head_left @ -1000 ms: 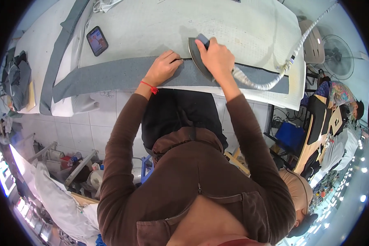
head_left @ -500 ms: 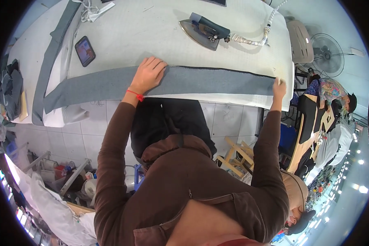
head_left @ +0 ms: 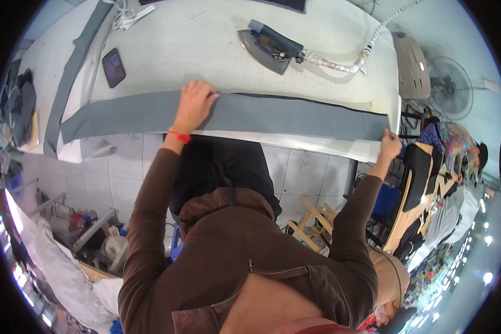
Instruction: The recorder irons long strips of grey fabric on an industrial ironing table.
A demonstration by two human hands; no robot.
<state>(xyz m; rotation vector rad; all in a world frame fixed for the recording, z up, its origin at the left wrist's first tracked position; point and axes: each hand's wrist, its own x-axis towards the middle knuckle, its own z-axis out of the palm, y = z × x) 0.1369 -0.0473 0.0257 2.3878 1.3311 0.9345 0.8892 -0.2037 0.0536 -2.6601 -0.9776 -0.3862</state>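
A long grey fabric strip (head_left: pixel 284 116) lies along the near edge of the white padded ironing table (head_left: pixel 167 61), with a dark edge showing along its far side. My left hand (head_left: pixel 196 104), with a red string at the wrist, is closed on the strip's far edge left of the middle. At the right end, my right hand (head_left: pixel 391 145) pinches the strip's near corner. Beyond the strip stands a steam iron (head_left: pixel 270 47), its pointed end toward the left, apart from both hands.
A phone (head_left: pixel 114 68) lies on the table's left. Another grey strip (head_left: pixel 72 78) runs along the left side. The iron's wrapped hose (head_left: pixel 339 67) rises at back right. A fan (head_left: pixel 450 88) and a chair (head_left: pixel 411 67) stand right; people work nearby on that side.
My right hand has moved down and slightly right, from the strip's far corner to its near corner. My left hand stays on the far edge, its fingers now more bunched.
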